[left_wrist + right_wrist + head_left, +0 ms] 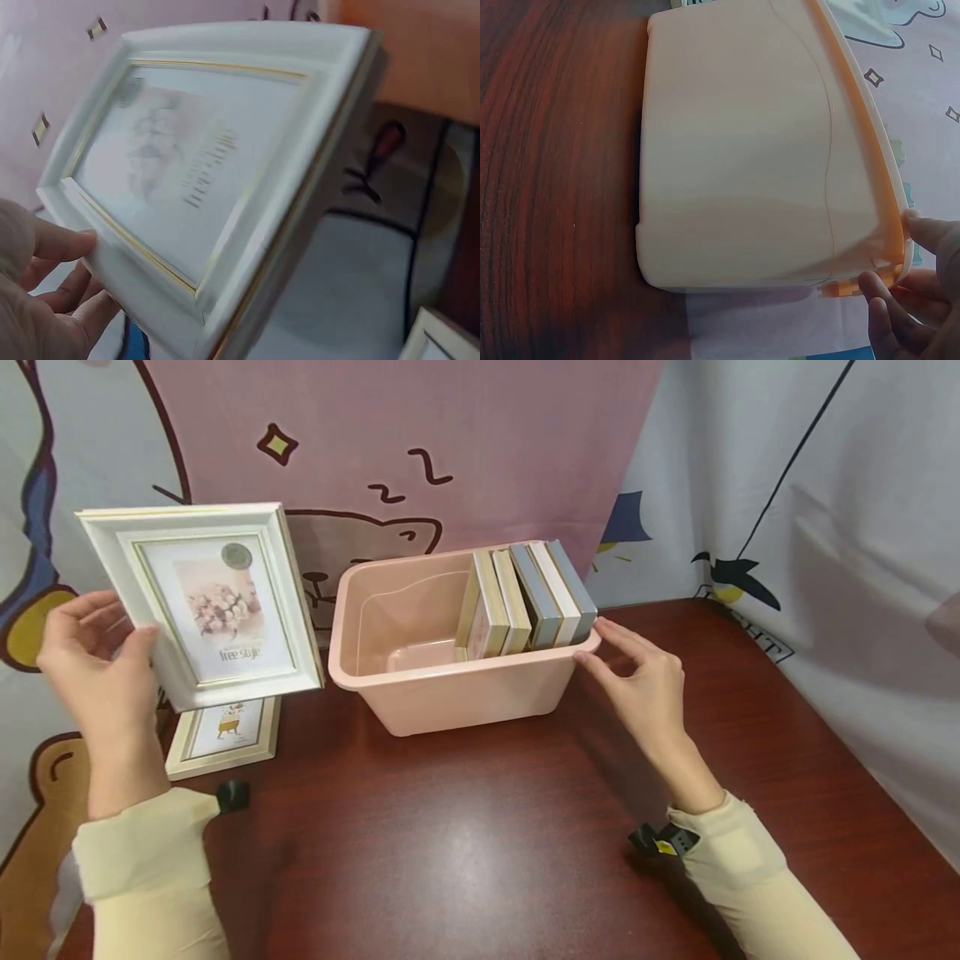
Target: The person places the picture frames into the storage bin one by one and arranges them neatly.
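Note:
My left hand pinches a white picture frame by its left edge, thumb on the front. The frame is raised upright, left of a pink plastic bin. Its inner border is gold, and the insert shows pale flowers. The left wrist view has the same white frame tilted, thumb on its border. With thumb and fingers, my right hand grips the bin's rim at the front right corner. In the bin's right half, several picture frames stand on edge, some cream, others grey-blue and white.
A cream picture frame lies on the brown table, partly beneath the raised one. Behind the bin hangs a pink cartoon-printed cloth. A pale curtain borders the table's right side.

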Tool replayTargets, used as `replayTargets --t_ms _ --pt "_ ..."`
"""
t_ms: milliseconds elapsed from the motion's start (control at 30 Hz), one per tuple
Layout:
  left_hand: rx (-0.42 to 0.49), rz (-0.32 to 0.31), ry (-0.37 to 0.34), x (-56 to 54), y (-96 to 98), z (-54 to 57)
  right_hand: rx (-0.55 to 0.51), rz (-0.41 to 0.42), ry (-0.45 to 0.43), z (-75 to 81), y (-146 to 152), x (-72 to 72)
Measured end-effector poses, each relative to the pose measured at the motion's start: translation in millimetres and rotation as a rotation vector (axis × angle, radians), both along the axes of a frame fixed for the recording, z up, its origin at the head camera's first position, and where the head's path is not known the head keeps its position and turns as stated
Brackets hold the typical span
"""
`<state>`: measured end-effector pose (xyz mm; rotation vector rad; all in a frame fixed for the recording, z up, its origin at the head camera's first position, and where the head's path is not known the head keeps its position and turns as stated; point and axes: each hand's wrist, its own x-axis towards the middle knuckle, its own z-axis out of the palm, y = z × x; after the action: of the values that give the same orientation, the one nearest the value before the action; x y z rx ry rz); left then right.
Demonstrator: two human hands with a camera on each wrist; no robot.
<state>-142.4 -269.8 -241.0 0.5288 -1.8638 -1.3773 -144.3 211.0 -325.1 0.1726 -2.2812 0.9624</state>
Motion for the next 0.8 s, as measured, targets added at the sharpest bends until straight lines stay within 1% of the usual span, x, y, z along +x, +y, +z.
replayTargets --t_ms 67,167,233,300,400,500,567,633,700,800 --pt "0.032 -0.021 0.091 -0.6 8.8 10.4 0.001 -0.001 -0.002 0.3 0.3 0.0" --pt "0.039 -0.041 0.176 -0.7 24.2 25.1 0.008 -0.006 -0.007 0.7 0.4 0.1" --pt "0.021 -0.053 0.229 -1.5 34.4 34.2 0.009 -0.007 -0.010 0.8 0.4 0.4" --pt "-0.016 -0.068 0.270 -2.2 44.9 42.7 0.009 -0.007 -0.013 0.9 0.3 0.8" --pt "-0.053 -0.116 0.333 -4.3 60.1 53.9 0.006 -0.004 -0.016 1.5 -0.1 0.9" --pt "-0.027 -0.192 0.395 -9.2 77.0 61.3 0.007 -0.006 -0.013 2.1 0.1 1.5" --pt "0.016 -0.251 0.432 -15.5 88.5 62.4 0.006 -0.007 -0.013 2.3 0.2 2.1" --pt "0.058 -0.308 0.455 -23.9 99.2 58.6 0.004 -0.008 -0.014 2.2 0.3 2.6" --pt "0.081 -0.358 0.455 -33.7 109.2 50.2 0.004 -0.008 -0.016 2.1 0.2 3.0" --pt "0.063 -0.417 0.420 -48.5 123.5 29.6 0.002 -0.005 -0.020 1.5 -0.3 3.8"
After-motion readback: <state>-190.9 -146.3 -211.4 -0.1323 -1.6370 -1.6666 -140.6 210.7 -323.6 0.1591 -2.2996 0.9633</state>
